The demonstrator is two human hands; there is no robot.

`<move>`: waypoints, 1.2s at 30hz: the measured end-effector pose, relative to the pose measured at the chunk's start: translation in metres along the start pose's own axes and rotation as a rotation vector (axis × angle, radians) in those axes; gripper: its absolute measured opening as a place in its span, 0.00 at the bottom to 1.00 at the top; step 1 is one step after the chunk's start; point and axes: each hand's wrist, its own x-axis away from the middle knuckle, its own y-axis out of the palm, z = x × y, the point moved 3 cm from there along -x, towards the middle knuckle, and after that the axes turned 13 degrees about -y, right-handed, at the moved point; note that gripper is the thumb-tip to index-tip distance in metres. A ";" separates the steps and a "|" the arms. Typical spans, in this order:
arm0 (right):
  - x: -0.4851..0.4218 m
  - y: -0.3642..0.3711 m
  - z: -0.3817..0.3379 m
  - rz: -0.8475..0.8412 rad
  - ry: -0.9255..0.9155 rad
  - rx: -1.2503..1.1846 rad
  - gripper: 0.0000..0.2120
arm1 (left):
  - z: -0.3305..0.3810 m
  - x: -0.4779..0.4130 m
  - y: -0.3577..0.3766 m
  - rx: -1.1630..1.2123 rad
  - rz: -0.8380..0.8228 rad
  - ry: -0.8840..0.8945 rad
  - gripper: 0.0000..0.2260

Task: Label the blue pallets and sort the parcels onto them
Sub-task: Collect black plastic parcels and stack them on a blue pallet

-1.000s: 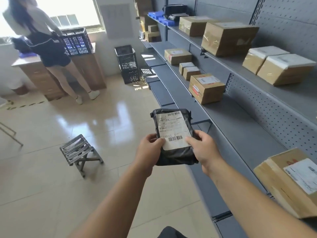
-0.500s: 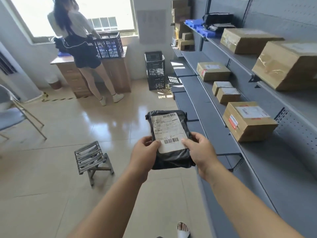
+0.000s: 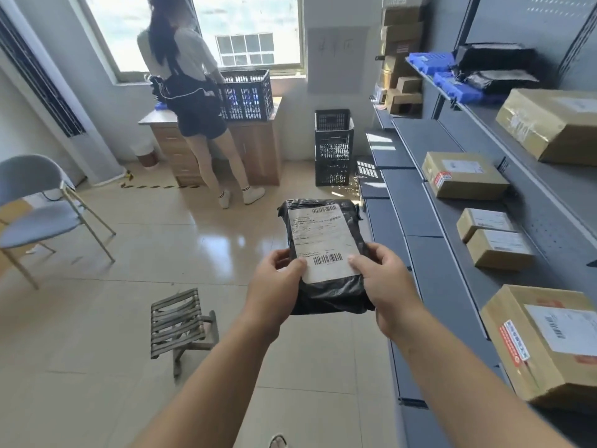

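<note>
Gripping black plastic-wrapped parcel (image 3: 326,253), white barcoded label (image 3: 323,244), both hands (image 3: 329,286)

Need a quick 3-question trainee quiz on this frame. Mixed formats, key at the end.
1. True or false: the black plastic mailer bag with a white shipping label lies on a grey shelf.
2. What stands just below and left of the left hand? A) a slatted grey metal folding stool B) a blue pallet C) a rolling trolley
3. How many hands hold the bag?

Key
1. False: it is held in the air beside the shelving.
2. A
3. Two: the left hand and the right hand, thumbs on the label.
</note>
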 end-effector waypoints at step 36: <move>-0.623 0.048 -0.041 0.054 -0.163 0.038 0.09 | 0.281 -0.526 0.205 0.086 -0.053 -0.011 0.14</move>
